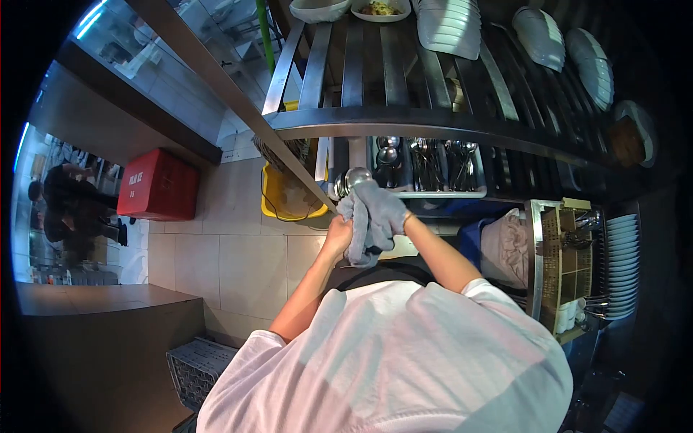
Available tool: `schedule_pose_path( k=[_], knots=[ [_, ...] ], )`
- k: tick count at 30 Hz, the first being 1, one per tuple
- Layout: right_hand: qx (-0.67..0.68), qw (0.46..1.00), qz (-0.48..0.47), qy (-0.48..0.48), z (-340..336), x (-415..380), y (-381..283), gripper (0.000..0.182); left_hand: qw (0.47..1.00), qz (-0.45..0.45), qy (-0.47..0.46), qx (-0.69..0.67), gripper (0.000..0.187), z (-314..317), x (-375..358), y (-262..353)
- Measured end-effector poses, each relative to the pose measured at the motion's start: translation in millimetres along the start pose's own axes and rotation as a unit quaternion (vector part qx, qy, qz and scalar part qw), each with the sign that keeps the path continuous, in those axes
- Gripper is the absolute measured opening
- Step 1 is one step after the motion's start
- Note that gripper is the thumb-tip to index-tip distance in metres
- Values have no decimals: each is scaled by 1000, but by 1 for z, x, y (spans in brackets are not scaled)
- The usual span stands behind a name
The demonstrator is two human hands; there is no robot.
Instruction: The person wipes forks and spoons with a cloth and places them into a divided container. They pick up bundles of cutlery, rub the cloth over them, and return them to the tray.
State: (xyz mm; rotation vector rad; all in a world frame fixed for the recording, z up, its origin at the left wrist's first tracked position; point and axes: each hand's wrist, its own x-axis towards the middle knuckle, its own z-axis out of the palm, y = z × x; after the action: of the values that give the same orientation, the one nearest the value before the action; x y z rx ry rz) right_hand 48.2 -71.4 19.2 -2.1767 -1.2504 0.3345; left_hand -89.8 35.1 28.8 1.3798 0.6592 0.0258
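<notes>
Several metal spoons (356,177) with round, shiny bowls stick out beyond my hands, bunched together. Grey cloth (361,245) wraps around their lower part and hangs down in front of my waist. My left hand (339,233) is closed on the cloth from the left side. Grey fabric, a glove or part of the cloth, covers my right hand (384,208), which closes round the bunch just below the bowls. The spoon handles and most of my fingers are hidden. Just beyond, a white cutlery tray (444,194) holds spoons and forks in its compartments.
A slatted metal shelf (433,123) crosses above the tray, bearing stacked white bowls (449,29). On the floor to the left stand a yellow bucket (289,209) and a red box (160,186). To the right are a cutlery rack (552,270) and stacked plates (622,267). Another person (72,198) is far left.
</notes>
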Motion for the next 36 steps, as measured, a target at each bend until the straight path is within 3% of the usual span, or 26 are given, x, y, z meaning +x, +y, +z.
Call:
schedule_pose_path(
  k=[2, 3, 5, 7, 8, 9, 10, 11, 13, 14, 16, 17, 18, 19, 20, 22, 26, 30, 34, 36],
  knots=[
    [12, 997, -66, 29, 2, 0, -8, 25, 999, 52, 13, 0, 21, 0, 3, -13],
    [-49, 995, -77, 34, -10, 0, -19, 25, 999, 53, 13, 1, 21, 0, 2, -11],
    [-96, 993, -60, 13, -24, -2, -32, 25, 992, 4, 11, -127, 22, 5, -6, -3],
    [-224, 974, -35, -28, -44, -8, -45, 27, 991, 1, 1, -136, 22, 11, -16, 10],
    [-226, 973, -32, -29, -29, -8, -24, 27, 990, -7, -3, -144, 23, 13, -22, 12],
    [-42, 994, -84, 56, 0, -7, 11, 20, 989, -18, -18, -149, 25, 13, -27, 11],
    [128, 989, -70, 33, 6, -9, 23, 16, 989, -21, -20, -148, 25, 14, -30, 6],
    [321, 946, -51, 16, 10, -10, 33, 13, 989, -17, -16, -149, 26, 16, -32, 1],
    [618, 784, 46, 31, 14, -10, 41, 12, 988, -15, -14, -150, 27, 20, -37, -3],
    [738, 663, 118, 52, 17, -7, 44, 11, 989, -34, -12, -142, 29, 21, -38, -4],
    [569, 811, 41, 128, 50, 3, 64, 13, 990, -50, -9, -131, 31, 19, -36, -9],
    [461, 881, 50, 97, 71, -5, 65, 11, 991, -32, -5, -127, 32, 15, -32, -21],
    [257, 963, 17, 75, 51, -13, 42, 10, 992, -13, -2, -124, 33, 12, -29, -31],
    [-32, 997, -17, 73, 26, -20, 14, 9, 992, -11, -2, -123, 33, 10, -28, -35],
    [-248, 963, -52, 92, 1, -28, -15, 8, 986, -36, -14, -163, 32, 8, -28, -39],
    [-176, 978, -71, 82, -21, -22, -11, 8, 977, -63, -24, -204, 31, 10, -30, -36],
    [-41, 988, -50, 141, -21, -10, 15, 10, 987, -60, -28, -148, 24, 10, -27, -37],
    [-79, 966, -2, 245, 8, -21, -2, 13, 992, -49, -6, -113, 25, 14, -30, -25],
    [-116, 963, 55, 237, 36, -27, -35, 13, 998, -40, -21, -45, 27, 14, -19, -24],
    [-49, 981, -11, 187, 29, -27, -34, 12, 996, -43, -41, -69, 28, 17, -24, -13]
  ],
)
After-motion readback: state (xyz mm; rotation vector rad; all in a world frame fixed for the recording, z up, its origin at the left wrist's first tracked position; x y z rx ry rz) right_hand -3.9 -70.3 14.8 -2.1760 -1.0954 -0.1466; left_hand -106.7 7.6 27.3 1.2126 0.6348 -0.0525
